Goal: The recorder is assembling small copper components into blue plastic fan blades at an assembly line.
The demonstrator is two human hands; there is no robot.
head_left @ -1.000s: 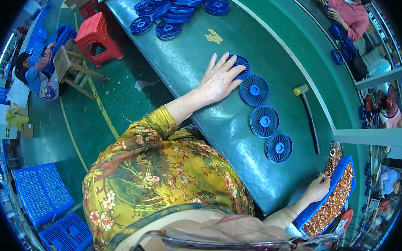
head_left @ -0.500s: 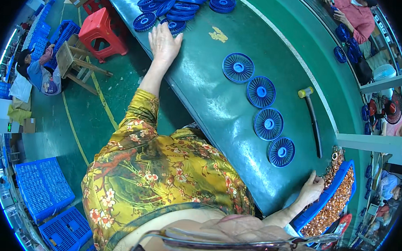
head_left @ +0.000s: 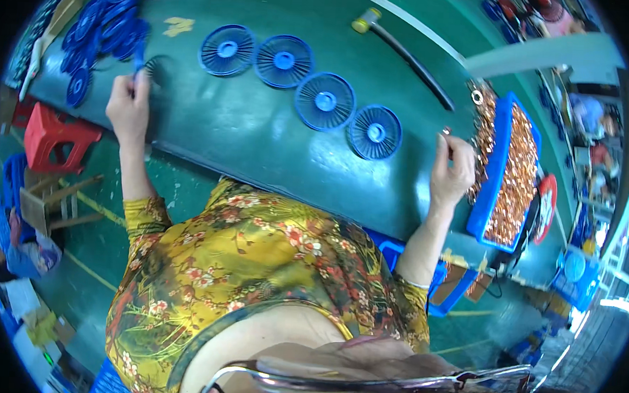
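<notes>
My left hand (head_left: pixel 128 108) is closed on a blue round slatted grille (head_left: pixel 140 53), turned nearly edge-on and slightly blurred, beside a heap of like blue grilles (head_left: pixel 110 26). Several more grilles lie flat in a slanting row across the green table; the nearest to my right hand is a grille (head_left: pixel 375 133) with a solid hub. My right hand (head_left: pixel 452 168) pinches a small copper-coloured part (head_left: pixel 446 131) between thumb and fingertips, above the table. To its right lie loose copper-coloured parts (head_left: pixel 483 127) against a blue tray (head_left: pixel 501 171) filled with the same parts.
A hammer (head_left: pixel 411 58) with a yellowish head lies beyond the row. Yellowish flat pieces (head_left: pixel 179 26) rest near the heap. A red stool (head_left: pixel 56 139) and a wooden stool (head_left: pixel 40 200) stand on the floor at left. Other people sit at far tables.
My left hand has lifted a grille away from the heap. My right hand has come away from the copper parts with a small piece in its fingertips. The whole view has turned.
</notes>
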